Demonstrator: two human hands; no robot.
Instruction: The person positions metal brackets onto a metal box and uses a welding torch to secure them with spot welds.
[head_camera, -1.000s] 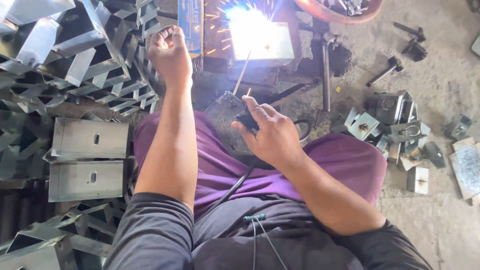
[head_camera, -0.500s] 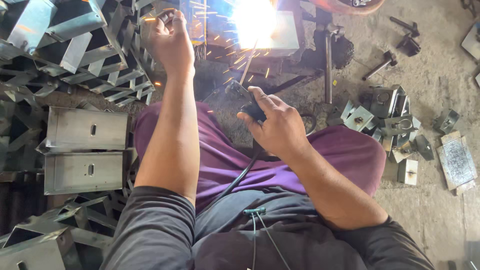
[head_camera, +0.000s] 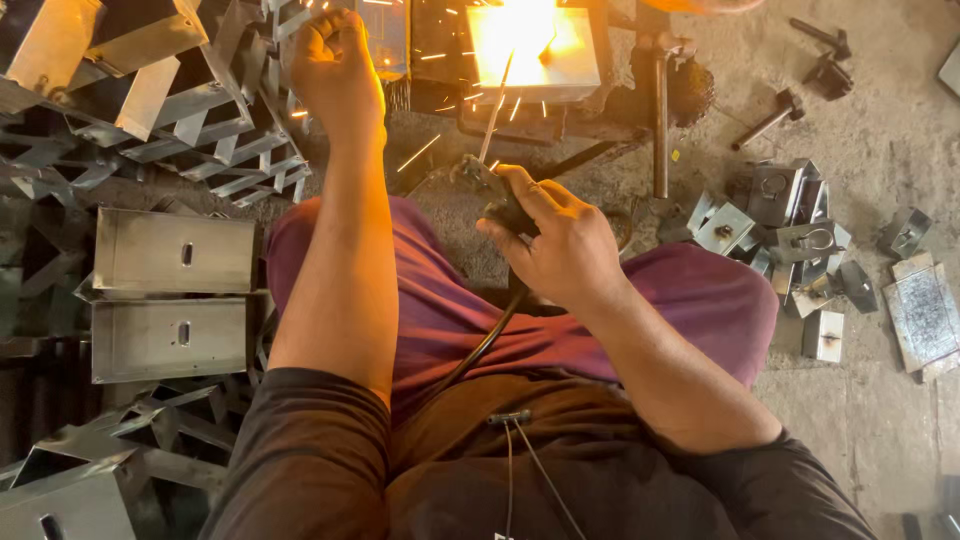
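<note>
Since the earlier frame the bright welding glare has dimmed to an orange glow on the square steel plate (head_camera: 535, 50), just beyond the right hand. Two folded grey sheet-metal boxes (head_camera: 172, 250) lie stacked well to the left of the left forearm. The right hand (head_camera: 555, 240) is clenched around a black electrode holder (head_camera: 490, 190), whose thin welding rod (head_camera: 495, 110) reaches the plate. The left hand (head_camera: 335, 60), arm stretched forward, is fisted; what it holds cannot be told.

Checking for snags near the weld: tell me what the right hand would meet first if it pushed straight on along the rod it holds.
The right hand grips the electrode holder, its rod pointing up and away. Straight on, it would probably first meet the glowing metal box at the arc; depth is hard to judge.
</note>
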